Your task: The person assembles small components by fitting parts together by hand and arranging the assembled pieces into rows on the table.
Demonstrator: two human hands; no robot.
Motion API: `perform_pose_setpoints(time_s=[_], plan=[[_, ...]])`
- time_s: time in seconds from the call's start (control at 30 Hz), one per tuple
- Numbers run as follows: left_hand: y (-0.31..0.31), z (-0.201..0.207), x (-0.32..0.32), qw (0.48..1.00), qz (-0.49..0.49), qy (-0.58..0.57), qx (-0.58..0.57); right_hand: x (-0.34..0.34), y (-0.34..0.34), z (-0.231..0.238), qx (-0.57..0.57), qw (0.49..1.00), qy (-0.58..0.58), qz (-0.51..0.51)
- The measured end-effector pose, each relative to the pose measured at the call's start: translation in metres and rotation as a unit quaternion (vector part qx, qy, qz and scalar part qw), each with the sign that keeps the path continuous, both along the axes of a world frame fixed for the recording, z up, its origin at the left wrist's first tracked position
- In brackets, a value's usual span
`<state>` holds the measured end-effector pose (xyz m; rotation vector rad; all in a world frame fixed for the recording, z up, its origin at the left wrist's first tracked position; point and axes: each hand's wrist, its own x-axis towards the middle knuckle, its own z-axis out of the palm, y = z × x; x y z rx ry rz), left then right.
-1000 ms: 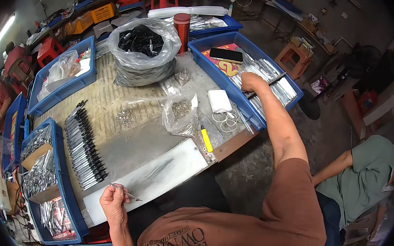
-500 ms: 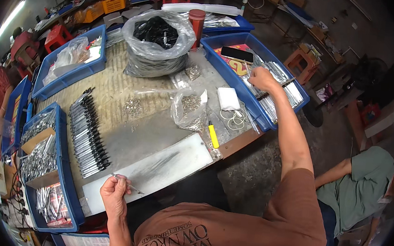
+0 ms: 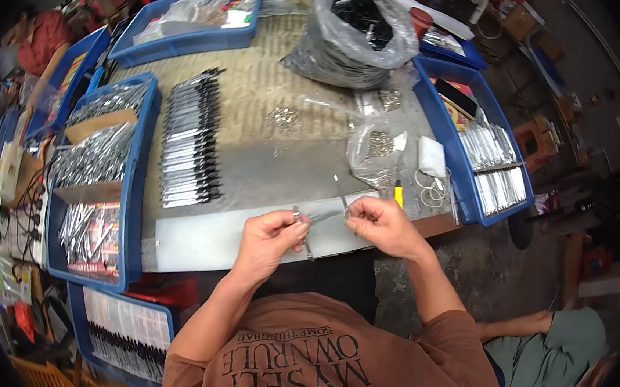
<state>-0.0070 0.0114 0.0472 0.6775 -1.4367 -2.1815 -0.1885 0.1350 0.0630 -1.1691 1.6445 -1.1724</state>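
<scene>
My left hand (image 3: 270,240) is closed over the white board (image 3: 191,246) at the table's near edge. It pinches a slim metal rod (image 3: 309,249), whose ends stick out above and below the fingers. To its right, my right hand (image 3: 388,228) grips the lower end of a thin silvery tube (image 3: 340,189), its tip pointing up and away. The two pieces are apart. Left of the hands lies a row of black-and-silver pen-like pieces (image 3: 190,142). Beyond my right hand are a clear bag of small metal parts (image 3: 378,151) and a yellow-handled tool (image 3: 398,194).
A blue divided tray (image 3: 140,201) of metal tubes stands left; another blue tray (image 3: 481,212) with silvery tubes and a phone (image 3: 455,98) stands right. A large plastic bag (image 3: 329,55) of black parts sits at the back. A person in green (image 3: 550,362) sits at right.
My right hand has come back from the right-hand tray to the white board, now holding a silvery tube. My left hand has moved closer to it with its rod. The view has shifted.
</scene>
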Motion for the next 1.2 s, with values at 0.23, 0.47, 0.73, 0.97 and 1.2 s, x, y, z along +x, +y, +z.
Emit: perform_pose_setpoints(time_s=[0.23,0.47,0.73,0.97,1.2], plan=[[0.001,-0.020,0.002,0.998,0.002,0.040,0.039,0.041,-0.007,-0.023,-0.005,0.992,-0.118,0.051],[0.001,-0.028,0.007,0.996,0.014,0.065,0.050,0.058,-0.013,-0.025,0.016,0.992,-0.120,0.020],[0.003,-0.026,0.010,0.998,0.024,0.047,0.045,0.065,-0.012,-0.029,-0.013,0.980,-0.199,-0.012],[0.004,-0.029,0.011,0.997,0.029,0.052,0.048,0.070,-0.010,-0.032,-0.027,0.981,-0.187,-0.031],[0.006,-0.031,0.010,0.997,0.027,0.054,0.049,0.071,-0.009,-0.032,-0.014,0.983,-0.182,-0.030]])
